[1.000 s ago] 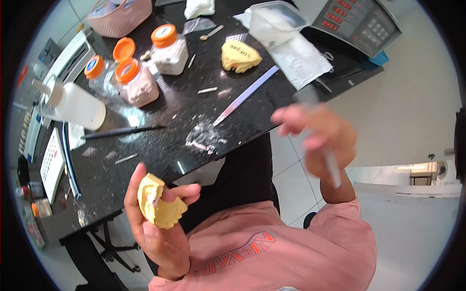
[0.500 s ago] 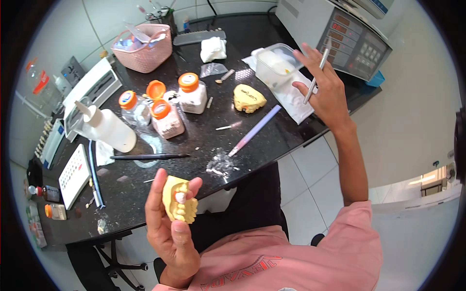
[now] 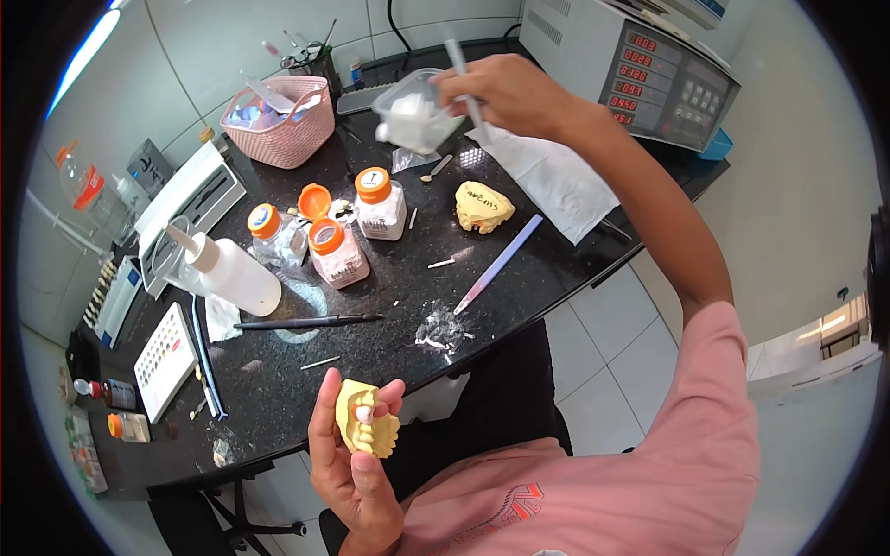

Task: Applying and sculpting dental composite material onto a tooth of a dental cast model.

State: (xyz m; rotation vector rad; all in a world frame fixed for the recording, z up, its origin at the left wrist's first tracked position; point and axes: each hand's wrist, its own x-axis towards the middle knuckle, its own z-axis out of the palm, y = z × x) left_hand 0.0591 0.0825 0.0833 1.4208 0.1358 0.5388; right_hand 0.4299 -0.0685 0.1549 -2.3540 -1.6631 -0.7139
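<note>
My left hand (image 3: 352, 491) grips a yellow plaster dental cast (image 3: 369, 437) near the table's front edge, fingers behind it and thumb in front. One pale pinkish-white tooth (image 3: 364, 414) stands out among its yellow teeth. Over the back of the table, my right hand (image 3: 510, 97) holds a clear plastic container (image 3: 428, 139) by its side, with white material inside. A slim silvery instrument (image 3: 455, 54), blurred, is also held in that hand. Nearby on the table lie another yellow cast (image 3: 484, 206) and a purple-handled brush (image 3: 501, 263).
Jars with orange caps (image 3: 380, 208) stand mid-table, one uncapped. A white squeeze bottle (image 3: 239, 278) and a black pen-like tool (image 3: 311, 322) are to the left. Behind are a pink basket (image 3: 283, 134) and, right, a control unit (image 3: 640, 83). A white paper towel (image 3: 556, 181) lies by it.
My right hand has taken hold of the clear container and moved it left, off the paper towel. My left hand still holds the cast; the view has shifted slightly.
</note>
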